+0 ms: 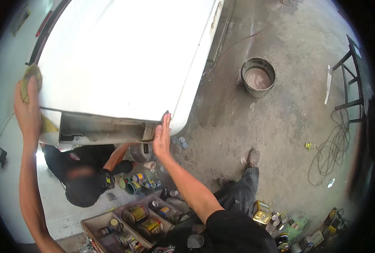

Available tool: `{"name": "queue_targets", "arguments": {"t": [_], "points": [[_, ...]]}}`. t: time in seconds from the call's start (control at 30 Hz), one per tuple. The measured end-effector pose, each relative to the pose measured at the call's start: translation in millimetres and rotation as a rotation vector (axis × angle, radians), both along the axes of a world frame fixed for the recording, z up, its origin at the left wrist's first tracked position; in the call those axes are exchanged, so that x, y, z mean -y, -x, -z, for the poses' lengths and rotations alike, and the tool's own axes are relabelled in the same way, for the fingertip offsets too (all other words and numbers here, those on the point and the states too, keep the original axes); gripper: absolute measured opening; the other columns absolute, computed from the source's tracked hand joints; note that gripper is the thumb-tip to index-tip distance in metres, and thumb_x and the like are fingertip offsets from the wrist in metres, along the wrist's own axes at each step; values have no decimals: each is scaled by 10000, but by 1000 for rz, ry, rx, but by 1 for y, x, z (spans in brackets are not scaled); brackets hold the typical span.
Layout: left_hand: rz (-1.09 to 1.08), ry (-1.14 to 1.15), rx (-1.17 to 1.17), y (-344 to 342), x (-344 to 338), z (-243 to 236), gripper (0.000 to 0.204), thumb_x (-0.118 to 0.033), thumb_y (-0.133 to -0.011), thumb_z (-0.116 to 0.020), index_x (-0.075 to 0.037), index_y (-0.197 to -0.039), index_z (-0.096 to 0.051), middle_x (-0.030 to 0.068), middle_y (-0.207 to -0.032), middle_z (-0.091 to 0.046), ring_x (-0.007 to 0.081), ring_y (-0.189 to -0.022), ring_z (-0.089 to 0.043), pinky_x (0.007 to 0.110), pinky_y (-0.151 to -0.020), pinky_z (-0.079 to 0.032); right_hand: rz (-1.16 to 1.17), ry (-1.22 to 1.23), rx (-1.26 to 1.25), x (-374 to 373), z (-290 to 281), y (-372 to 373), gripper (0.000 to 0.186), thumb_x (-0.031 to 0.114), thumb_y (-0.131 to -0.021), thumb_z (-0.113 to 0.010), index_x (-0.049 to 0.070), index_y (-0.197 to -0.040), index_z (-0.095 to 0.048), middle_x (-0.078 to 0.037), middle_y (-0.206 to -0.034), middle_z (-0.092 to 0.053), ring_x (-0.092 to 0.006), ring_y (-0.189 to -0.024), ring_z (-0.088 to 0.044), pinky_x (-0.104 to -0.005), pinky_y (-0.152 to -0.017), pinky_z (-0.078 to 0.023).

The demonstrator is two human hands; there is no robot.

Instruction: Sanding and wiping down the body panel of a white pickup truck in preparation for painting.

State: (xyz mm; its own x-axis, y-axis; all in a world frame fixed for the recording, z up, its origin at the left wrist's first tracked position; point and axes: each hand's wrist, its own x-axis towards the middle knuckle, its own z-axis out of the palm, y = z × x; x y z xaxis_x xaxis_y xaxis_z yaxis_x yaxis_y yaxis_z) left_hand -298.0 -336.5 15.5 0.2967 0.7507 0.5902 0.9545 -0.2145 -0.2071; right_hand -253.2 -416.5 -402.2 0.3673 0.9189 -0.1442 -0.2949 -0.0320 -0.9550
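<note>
A large white vehicle panel (120, 59) spreads before me, with an open lamp-like recess (99, 126) along its near end. At the panel's left corner my left hand (28, 111) presses a yellowish pad (25, 89), cloth or sponge, against the edge. Beside that wrist, a yellow patch (48, 125) shows at the corner below. My right hand (162, 141) rests with fingers stretched upward along the right end of the recess. A small dark spot shows at its fingertips; I cannot make out what it is.
A co-worker (84, 173) in dark clothes crouches below the panel, one arm reaching under it. A bucket of murky liquid (258, 86) stands on the concrete. Near me are a divided box (124, 202) of cans, more tins (261, 213), a coiled cable (333, 152) and a black stand (350, 80).
</note>
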Motion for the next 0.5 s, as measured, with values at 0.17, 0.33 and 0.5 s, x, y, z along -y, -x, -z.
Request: {"name": "queue_targets", "arguments": {"t": [0.17,0.33,0.5], "points": [[92,28,140,-8,-1,12,487,-406,-981,-518,36,-1178,-574,135,-1061,-638,196,-951,-588,299,-884,-444,119,54,-47,-96,10,-90,565,307,-1046,-217,-11,-1511,-171,-221,-1582,-118,-332,-1471,-124,-492,-1185,-83],[61,31,90,-9,1,10,432,-354,-993,-519,28,-1190,-571,133,-1069,-632,187,-961,-583,290,-882,-444,162,-116,70,-31,28,-21,575,283,-1036,-306,-36,-1500,-187,-254,-1572,-118,-369,-1465,-127,-475,-1184,-99],[128,37,74,-7,3,7,414,-335,-996,-518,28,-1188,-573,129,-1067,-635,182,-947,-581,286,-871,-445,178,10,15,-86,20,-61,578,302,-1031,-338,1,-1507,-206,-192,-1584,-157,-361,-1461,-159,-435,-1183,-147]]}}
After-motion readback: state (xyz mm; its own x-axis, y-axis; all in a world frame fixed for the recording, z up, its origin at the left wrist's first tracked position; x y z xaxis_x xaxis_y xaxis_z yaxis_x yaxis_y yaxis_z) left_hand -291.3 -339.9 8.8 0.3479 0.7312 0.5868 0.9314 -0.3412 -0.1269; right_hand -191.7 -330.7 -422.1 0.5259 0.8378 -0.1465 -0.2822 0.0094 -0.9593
